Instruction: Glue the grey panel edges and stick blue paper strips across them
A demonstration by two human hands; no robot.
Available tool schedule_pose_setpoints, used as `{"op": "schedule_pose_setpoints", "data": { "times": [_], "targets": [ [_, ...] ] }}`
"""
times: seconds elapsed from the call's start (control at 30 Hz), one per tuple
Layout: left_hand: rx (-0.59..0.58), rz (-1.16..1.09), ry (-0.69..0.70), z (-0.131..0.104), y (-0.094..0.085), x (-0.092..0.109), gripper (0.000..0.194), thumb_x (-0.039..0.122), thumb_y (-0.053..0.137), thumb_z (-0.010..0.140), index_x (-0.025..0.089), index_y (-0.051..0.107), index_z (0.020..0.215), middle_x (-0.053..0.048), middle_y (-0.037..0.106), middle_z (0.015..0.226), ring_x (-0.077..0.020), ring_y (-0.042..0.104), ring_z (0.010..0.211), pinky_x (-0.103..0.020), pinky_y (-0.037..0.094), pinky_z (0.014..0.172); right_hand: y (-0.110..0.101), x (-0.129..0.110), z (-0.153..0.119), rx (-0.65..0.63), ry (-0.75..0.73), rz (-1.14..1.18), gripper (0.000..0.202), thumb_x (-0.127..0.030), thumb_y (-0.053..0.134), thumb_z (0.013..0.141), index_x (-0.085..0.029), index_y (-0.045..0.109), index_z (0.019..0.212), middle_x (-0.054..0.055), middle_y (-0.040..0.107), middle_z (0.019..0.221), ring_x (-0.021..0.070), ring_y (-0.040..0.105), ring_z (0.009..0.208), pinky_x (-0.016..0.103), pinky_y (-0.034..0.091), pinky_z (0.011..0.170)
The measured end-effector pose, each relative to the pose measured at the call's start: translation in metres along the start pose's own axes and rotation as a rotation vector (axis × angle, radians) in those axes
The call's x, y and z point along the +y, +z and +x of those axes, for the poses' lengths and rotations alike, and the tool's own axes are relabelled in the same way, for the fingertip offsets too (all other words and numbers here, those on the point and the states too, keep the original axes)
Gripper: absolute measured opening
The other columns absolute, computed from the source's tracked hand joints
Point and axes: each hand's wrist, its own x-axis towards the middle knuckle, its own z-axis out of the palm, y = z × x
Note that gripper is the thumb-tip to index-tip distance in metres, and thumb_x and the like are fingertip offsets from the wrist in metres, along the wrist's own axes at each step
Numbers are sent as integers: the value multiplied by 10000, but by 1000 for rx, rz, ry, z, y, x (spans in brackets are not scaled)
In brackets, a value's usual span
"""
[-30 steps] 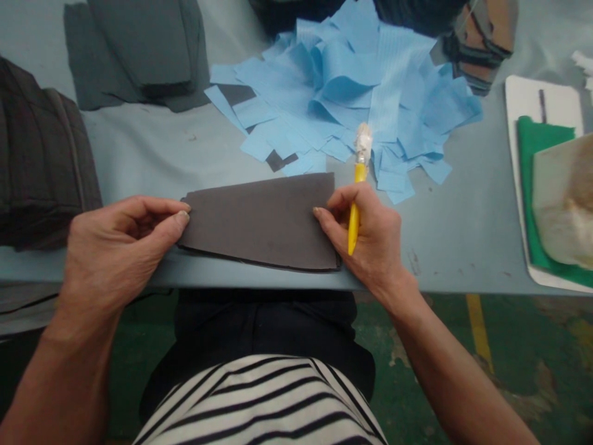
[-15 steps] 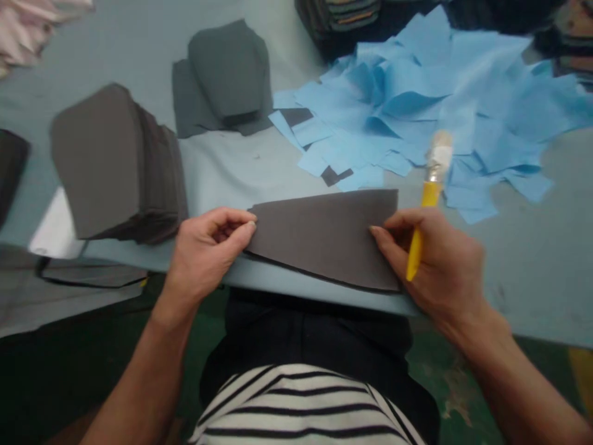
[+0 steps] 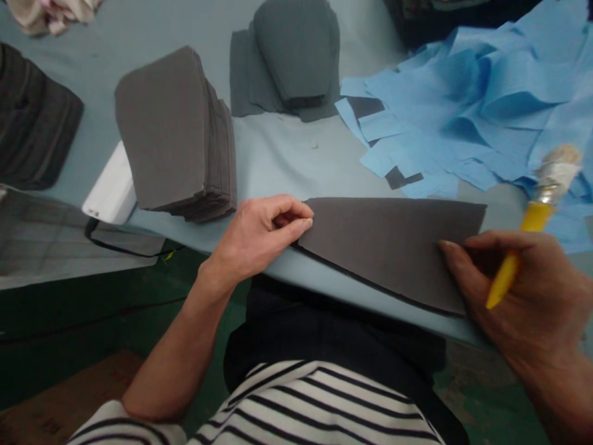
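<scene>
A dark grey-brown fabric panel (image 3: 384, 241), wider at its right end, lies along the front edge of the table. Its left tip is pinched between the thumb and forefinger of my left hand (image 3: 264, 232). At the wide end, my right hand (image 3: 528, 290) grips the panel with thumb and fingertips. The same hand also holds a yellow-handled paintbrush (image 3: 537, 213), threaded between the fingers with its pale bristles pointing up and away. Left of my left hand stands a tall stack of dark grey-brown panels (image 3: 162, 130).
Behind lies a pile of greenish-grey panels (image 3: 296, 55). Light blue sheets (image 3: 467, 105) spread over the right side, with small dark scraps (image 3: 403, 178) beside them. A white box with a black cord (image 3: 111, 191) sits at the left edge, near another dark stack (image 3: 37, 123).
The view has swung left, so everything appears shifted to the right. Both hands keep their hold on the panel, and the brush stays in my right hand.
</scene>
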Motion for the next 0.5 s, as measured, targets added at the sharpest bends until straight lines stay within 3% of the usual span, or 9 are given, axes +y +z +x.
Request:
{"op": "schedule_pose_setpoints", "data": {
  "times": [0.5],
  "targets": [
    [-55, 27, 99, 1, -5, -10, 70, 227, 721, 908, 236, 789, 921, 53, 742, 758, -95, 630, 633, -224, 492, 634, 1, 4, 5, 46, 20, -98, 583, -876, 722, 656, -317, 561, 664, 56, 624, 540, 231, 617, 450, 366, 385, 451]
  ]
}}
